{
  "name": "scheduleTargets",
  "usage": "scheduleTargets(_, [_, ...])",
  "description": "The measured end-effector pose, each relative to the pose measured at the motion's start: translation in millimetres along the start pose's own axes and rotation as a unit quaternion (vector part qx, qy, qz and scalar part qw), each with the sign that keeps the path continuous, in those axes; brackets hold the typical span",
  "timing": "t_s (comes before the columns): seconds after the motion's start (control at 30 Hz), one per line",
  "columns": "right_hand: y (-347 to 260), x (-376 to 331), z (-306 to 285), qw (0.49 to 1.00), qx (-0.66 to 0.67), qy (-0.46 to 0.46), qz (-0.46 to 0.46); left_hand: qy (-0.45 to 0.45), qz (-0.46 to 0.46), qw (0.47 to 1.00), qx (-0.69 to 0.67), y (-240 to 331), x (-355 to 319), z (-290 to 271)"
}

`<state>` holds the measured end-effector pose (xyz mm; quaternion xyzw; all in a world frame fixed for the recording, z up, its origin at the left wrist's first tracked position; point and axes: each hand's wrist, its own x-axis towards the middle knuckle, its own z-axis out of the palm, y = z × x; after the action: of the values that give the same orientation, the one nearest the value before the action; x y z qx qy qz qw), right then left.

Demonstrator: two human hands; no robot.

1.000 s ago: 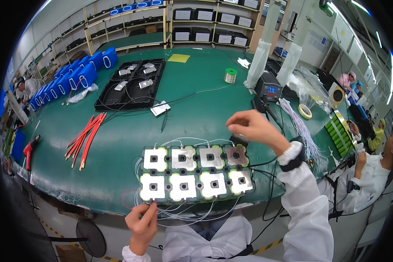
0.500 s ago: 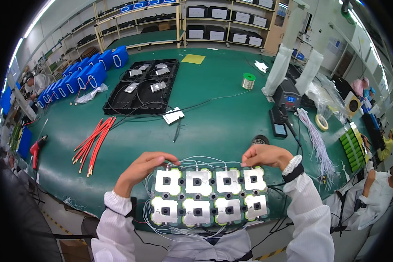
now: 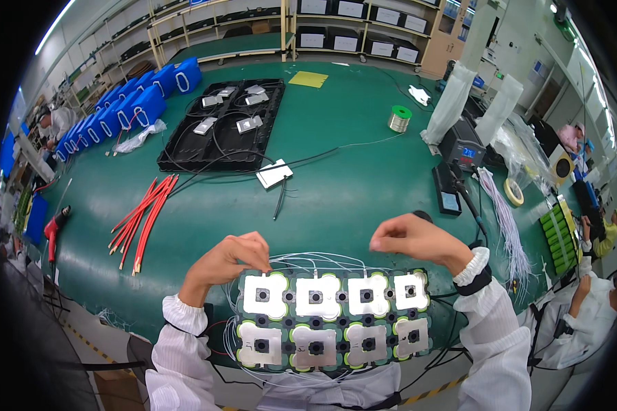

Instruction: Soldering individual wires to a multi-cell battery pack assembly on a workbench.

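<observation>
- Two hands are now at the far edge of the battery pack [image 3: 332,318], which lies on the green table [image 3: 336,185] just in front of the person, at the near edge.
- Half a second ago both hands lay low on the far corners of the pack; now the right hand [image 3: 411,240] has lifted a little and hangs above the far right part, while the left hand [image 3: 230,260] has stayed at the far left corner.
- One second ago the left hand was down below the pack; it has come up since.
- My judgement: the work has moved to the thin white wires [image 3: 322,260] that run along the far edge.
- The left hand is bent at the wrist, fingertips pinched together and touching the wires beside the first metal plate [image 3: 265,296].
- The right hand is curled, thumb and fingers pressed together as on something thin; I cannot tell if a wire is really between them.
- Both forearms in white sleeves come from the lower edge, one on each side of the pack.
- Red cables [image 3: 140,219] lie well apart to the left.
</observation>
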<state>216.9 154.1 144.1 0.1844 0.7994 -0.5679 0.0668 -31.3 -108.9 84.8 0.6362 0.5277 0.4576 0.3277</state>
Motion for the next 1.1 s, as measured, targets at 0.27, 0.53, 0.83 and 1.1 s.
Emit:
scheduleTargets(0.27, [-12, 11, 12, 0.982, 0.054, -0.169, 0.062, 0.018, -0.003, 1.0, 0.003, 54, 19, -10])
scheduleTargets(0.53, [-6, 23, 20, 0.97, 0.041, -0.189, 0.146, -0.105, 0.047, 0.981, 0.155, 85, 50, 24])
scheduleTargets(0.83, [1, 29, 18, 0.965, -0.021, -0.214, 0.151, -0.099, -0.093, 0.981, 0.137, 89, 48, 27])
scheduleTargets(1.1, [-11, -20, -5, 0.988, 0.121, -0.002, -0.092, 0.022, -0.125, 0.992, 0.021, 83, 16, -2])
